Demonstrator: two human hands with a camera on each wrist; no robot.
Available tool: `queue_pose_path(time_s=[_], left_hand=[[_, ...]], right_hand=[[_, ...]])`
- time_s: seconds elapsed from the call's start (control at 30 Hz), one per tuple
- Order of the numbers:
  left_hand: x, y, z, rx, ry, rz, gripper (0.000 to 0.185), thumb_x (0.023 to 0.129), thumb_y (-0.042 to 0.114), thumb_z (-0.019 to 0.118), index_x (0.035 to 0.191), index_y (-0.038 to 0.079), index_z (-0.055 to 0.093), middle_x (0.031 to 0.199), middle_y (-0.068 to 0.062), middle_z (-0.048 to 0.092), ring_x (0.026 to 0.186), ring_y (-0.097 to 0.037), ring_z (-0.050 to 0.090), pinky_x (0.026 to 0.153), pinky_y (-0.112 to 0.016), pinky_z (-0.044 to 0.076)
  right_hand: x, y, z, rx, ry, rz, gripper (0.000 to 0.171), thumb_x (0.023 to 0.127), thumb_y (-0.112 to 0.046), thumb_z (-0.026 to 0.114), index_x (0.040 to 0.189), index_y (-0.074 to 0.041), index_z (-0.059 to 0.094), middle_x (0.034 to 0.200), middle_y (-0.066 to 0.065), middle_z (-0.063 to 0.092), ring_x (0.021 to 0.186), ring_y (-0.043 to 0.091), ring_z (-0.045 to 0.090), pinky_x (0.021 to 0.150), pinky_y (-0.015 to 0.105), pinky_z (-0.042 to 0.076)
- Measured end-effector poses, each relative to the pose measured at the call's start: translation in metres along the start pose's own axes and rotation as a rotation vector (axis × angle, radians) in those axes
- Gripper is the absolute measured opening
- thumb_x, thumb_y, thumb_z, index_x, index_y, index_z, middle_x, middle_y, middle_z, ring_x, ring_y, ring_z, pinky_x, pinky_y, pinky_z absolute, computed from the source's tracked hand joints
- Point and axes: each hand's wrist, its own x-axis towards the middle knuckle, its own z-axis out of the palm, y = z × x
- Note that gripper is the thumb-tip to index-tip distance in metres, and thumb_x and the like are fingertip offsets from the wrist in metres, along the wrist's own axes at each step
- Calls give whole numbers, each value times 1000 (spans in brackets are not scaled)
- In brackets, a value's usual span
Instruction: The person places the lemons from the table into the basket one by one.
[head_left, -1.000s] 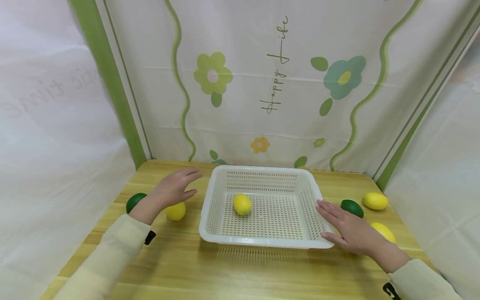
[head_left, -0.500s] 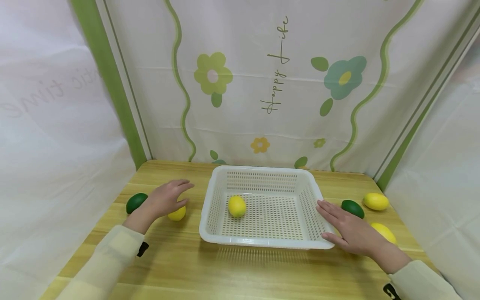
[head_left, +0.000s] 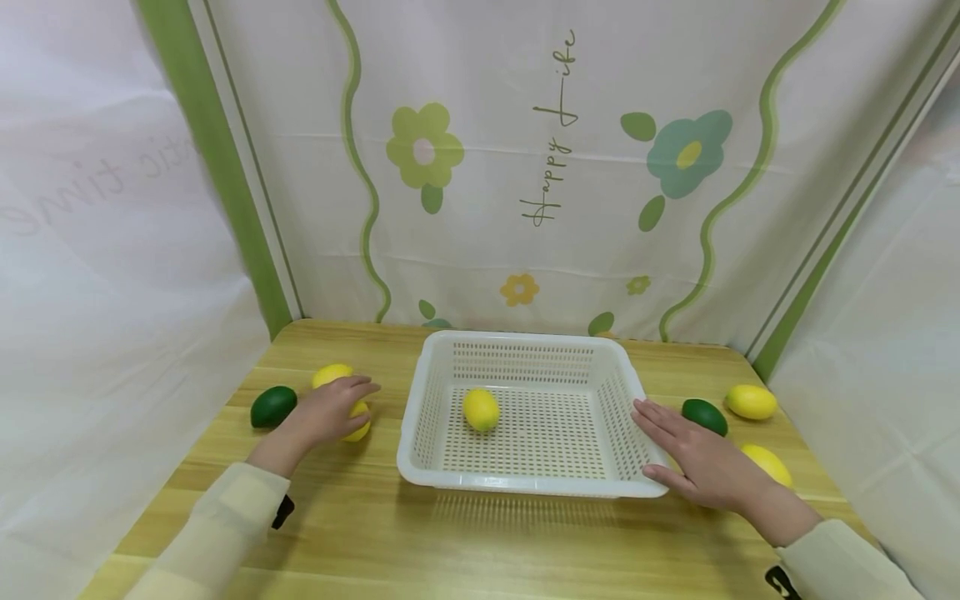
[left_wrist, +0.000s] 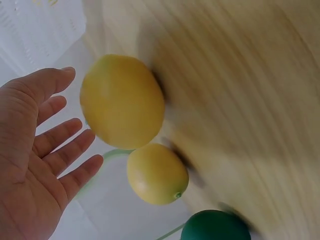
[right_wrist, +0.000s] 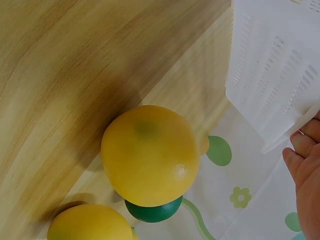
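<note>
While the white perforated basket [head_left: 525, 417] sits at mid-bench, it holds a single yellow lemon [head_left: 481, 409] lying on its floor toward the left wall. Right hand [head_left: 701, 462] lies flat with straight fingers against the basket's right rim; nothing is gripped.

Bench [head_left: 480, 542] is light wood-grain. Printed cloth backdrop [head_left: 555, 167] with flowers and wavy green lines stands behind the far edge; plain white sheets close both sides.

Left hand [head_left: 322, 414] rests over a lemon [head_left: 358, 421] between the basket and the left edge. In the left wrist view the fingers are spread and nearly straight beside this lemon [left_wrist: 122, 101], so the grip appears not yet closed, though blur makes contact uncertain. This lemon is smooth, oval, uniform yellow. A second lemon [head_left: 331, 374] lies just beyond it, a green lime [head_left: 273, 406] nearer the left edge.

Near the right edge: another lime [head_left: 705, 415] and two lemons [head_left: 751, 402] [head_left: 767, 463].
</note>
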Motion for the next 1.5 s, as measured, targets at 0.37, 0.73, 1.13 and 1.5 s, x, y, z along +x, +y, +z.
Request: queue_pose_path(time_s=[0.37, 0.73, 1.13, 1.5], left_hand=[[-4, -2, 11, -29, -36, -58, 48, 85, 20, 76, 126, 1, 62, 129, -24, 56, 116, -41, 55, 90, -53, 50], [-8, -5, 21, -26, -13, -6, 50, 83, 22, 78, 124, -1, 62, 125, -25, 57, 114, -41, 55, 92, -53, 49], [-12, -5, 25, -3, -15, -18, 51, 76, 18, 83, 120, -1, 64, 127, -28, 55, 114, -43, 54, 91, -54, 49], [-11, -7, 25, 12, -39, -14, 54, 73, 13, 83, 121, -1, 63, 125, -28, 56, 113, -42, 55, 90, -53, 49]], right_hand=[[0, 1, 2, 1, 5, -6, 68, 91, -37, 67, 141, 4, 46, 145, 21, 44, 128, 37, 46, 113, 15, 7], [-1, 1, 2, 4, 0, 1, 68, 91, -36, 67, 141, 4, 46, 145, 21, 43, 128, 37, 45, 113, 15, 6], [0, 1, 1, 7, 2, -3, 67, 91, -36, 67, 141, 5, 46, 145, 22, 44, 128, 37, 45, 113, 15, 6], [0, 0, 0, 4, -3, 1, 67, 90, -35, 68, 140, 5, 47, 145, 22, 44, 127, 37, 46, 112, 14, 6]])
